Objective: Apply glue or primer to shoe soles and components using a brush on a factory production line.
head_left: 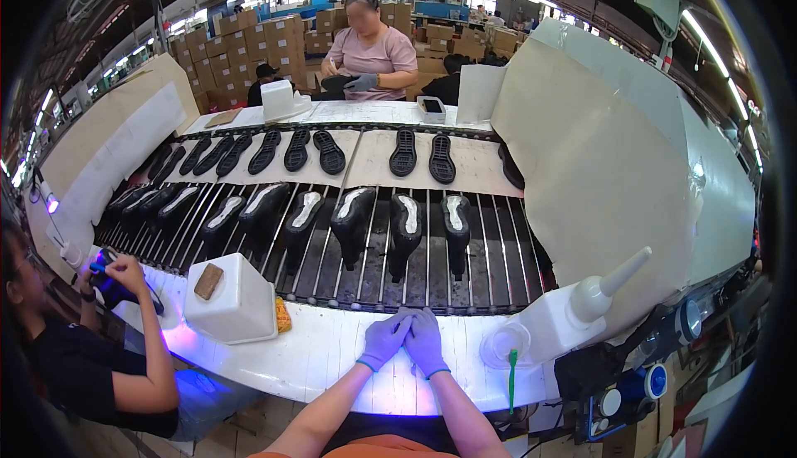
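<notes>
On the white ledge (315, 358), both gloved hands (405, 340) rest empty, fingertips together.

A white work ledge (332, 358) runs along the near edge of a slatted conveyor (490, 267). On the ledge sit a white square container (237, 304), a white squeeze bottle (573, 313), a clear cup (505, 343) and both gloved hands. Black shoes (353, 221) ride the slats; black soles (403, 152) lie on the paper-covered strip beyond.

Purple gloves on the left hand (383, 338) and right hand (426, 342) — white counter (324, 358), black shoes (353, 217).
</notes>
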`<move>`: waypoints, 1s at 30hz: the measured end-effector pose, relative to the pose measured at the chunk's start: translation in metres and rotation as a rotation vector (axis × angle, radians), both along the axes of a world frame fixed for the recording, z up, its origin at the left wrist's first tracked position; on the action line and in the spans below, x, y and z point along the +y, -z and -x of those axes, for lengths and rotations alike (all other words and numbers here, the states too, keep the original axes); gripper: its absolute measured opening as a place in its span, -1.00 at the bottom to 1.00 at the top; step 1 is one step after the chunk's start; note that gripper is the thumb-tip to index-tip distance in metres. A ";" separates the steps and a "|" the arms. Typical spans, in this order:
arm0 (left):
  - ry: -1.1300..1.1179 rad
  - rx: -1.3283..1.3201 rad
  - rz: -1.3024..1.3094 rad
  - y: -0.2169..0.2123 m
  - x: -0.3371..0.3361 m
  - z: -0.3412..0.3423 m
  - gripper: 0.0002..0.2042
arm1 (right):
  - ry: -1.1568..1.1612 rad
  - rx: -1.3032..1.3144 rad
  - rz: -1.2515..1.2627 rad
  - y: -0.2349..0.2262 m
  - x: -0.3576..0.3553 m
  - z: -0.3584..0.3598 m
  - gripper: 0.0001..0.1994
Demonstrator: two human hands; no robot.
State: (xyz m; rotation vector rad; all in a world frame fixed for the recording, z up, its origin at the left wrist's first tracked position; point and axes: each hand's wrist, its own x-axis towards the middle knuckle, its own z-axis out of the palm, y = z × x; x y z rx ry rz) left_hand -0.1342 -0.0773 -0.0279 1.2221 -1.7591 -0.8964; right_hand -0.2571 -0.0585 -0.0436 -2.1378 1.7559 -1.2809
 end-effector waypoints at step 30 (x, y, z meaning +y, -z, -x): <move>0.024 0.031 -0.119 -0.002 0.000 0.000 -0.69 | -0.021 0.000 -0.002 -0.004 0.000 0.002 -0.81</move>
